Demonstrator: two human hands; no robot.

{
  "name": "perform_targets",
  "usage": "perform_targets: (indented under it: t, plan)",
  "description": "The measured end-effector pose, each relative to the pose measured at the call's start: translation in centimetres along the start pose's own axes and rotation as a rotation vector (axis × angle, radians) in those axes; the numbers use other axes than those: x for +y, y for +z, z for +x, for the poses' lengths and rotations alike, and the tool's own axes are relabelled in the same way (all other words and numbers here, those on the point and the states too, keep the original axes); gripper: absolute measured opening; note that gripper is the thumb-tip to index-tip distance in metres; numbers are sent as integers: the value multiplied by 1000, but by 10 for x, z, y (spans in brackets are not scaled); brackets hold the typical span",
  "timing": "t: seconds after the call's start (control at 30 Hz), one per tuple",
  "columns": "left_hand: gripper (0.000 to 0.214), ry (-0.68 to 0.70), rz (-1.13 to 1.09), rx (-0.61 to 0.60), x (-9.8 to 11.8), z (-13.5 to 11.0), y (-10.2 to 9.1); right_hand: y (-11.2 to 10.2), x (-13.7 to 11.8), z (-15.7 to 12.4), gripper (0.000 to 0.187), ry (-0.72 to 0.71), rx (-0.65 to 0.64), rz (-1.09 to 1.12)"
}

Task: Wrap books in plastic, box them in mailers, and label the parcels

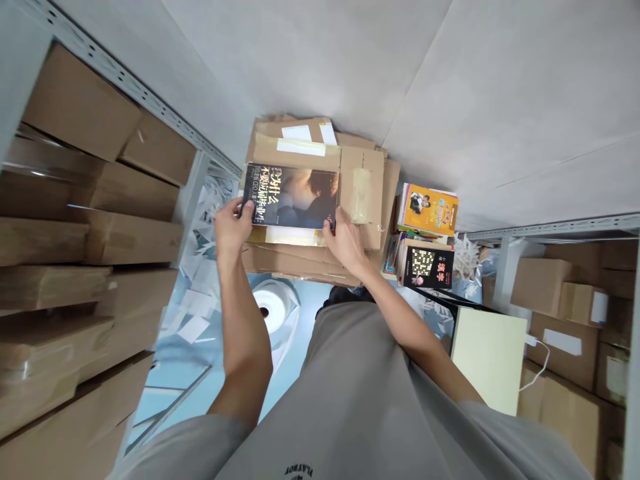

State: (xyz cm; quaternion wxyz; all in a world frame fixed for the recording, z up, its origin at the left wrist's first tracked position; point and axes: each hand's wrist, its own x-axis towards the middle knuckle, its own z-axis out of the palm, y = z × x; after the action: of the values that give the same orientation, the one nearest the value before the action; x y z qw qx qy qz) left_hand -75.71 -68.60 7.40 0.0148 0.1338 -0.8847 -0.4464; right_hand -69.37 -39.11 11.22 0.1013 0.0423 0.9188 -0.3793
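A dark-covered book (pixel 305 197) with large pale lettering lies between my hands, above a stack of flattened cardboard (pixel 363 193). My left hand (pixel 234 225) grips the book's left edge, thumb on the cover. At the lower right corner my right hand (pixel 345 241) pinches the book, its thumb and finger at the edge. Whether the book's underside touches the cardboard I cannot tell. White paper labels (pixel 301 147) and strips of tape show on the cardboard behind the book.
Two stacks of books stand to the right, topped by an orange book (pixel 429 209) and a black crossword book (pixel 429 267). Shelves of cardboard boxes (pixel 140 237) flank both sides. A white roll (pixel 273 307) and paper scraps (pixel 197 303) lie below. A pale panel (pixel 487 360) stands at right.
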Motion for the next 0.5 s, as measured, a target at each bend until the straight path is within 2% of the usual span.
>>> perform_targets:
  t: [0.1, 0.23, 0.4, 0.5]
  plan:
    - [38, -45, 52, 45, 12, -8, 2, 2, 6, -1, 76, 11, -14, -36]
    - [40, -43, 35, 52, 21, -15, 3, 3, 11, -5, 79, 26, 11, -20]
    - [40, -49, 5, 54, 21, -19, 4, -1, 9, -7, 74, 77, 19, -22]
    - [38, -59, 61, 85, 25, -21, 4, -5, 2, -5, 68, 85, -3, -48]
